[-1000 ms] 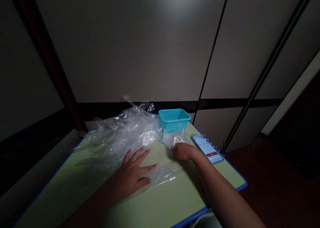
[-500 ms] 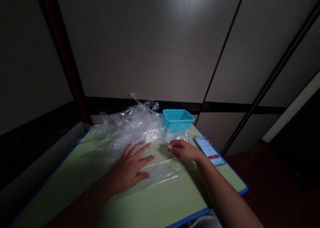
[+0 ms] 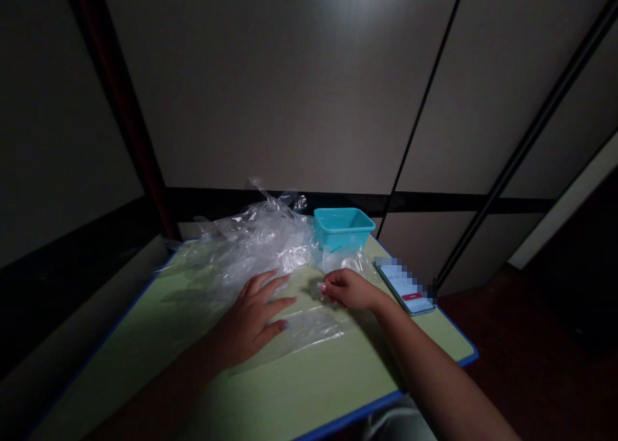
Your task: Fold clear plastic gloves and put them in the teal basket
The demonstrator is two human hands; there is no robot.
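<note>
A flat clear plastic bag point(image 3: 309, 331) lies on the green table. My left hand point(image 3: 255, 315) rests palm down at the bag's left end, fingers spread, holding nothing. To the right, my right hand point(image 3: 348, 289) is closed in a pinch just above the bag's far edge. A bit of clear plastic point(image 3: 318, 289) shows at its fingertips; whether it belongs to the flat bag I cannot tell. Beyond my left hand spreads a crumpled heap of clear plastic bags point(image 3: 270, 235). More clear plastic point(image 3: 355, 261) lies between my right hand and a turquoise basket point(image 3: 342, 238).
The green table point(image 3: 309, 396) has a blue edge. A phone point(image 3: 408, 290) with a lit screen lies near its right side. Pale cabinet panels point(image 3: 290, 93) stand close behind. Part of my clothing point(image 3: 398, 422) shows below the front edge.
My right hand has shifted slightly left, with clear plastic now showing at its fingertips. My left hand's fingers have drawn a little closer together. The view has tilted slightly.
</note>
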